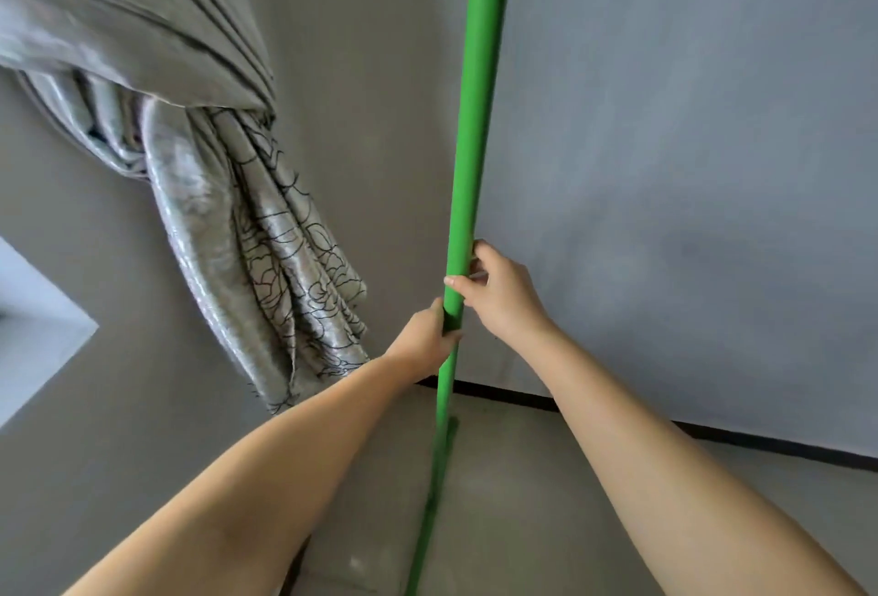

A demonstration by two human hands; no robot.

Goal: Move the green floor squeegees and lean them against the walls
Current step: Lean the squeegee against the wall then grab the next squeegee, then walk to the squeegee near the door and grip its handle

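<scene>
Both my hands wrap the squeegee pole (468, 158), left hand (425, 343) under right hand (499, 296), fingers closed round it. Kept upright centre frame, prob. to lean on wall (665, 144).

A grey curtain (247, 234) hangs gathered and knotted partway down, its lower folds printed with thin black outline patterns. Behind the curtain stands a plain grey wall (361, 72). To the right of the curtain a second, bluish-grey wall (689, 167) meets the first at a corner. A dark baseboard (617, 415) runs along its foot, lower than the curtain's hem, above a grey floor (513, 500). Left of the curtain, a pale recess (33, 324) cuts into the wall.
</scene>
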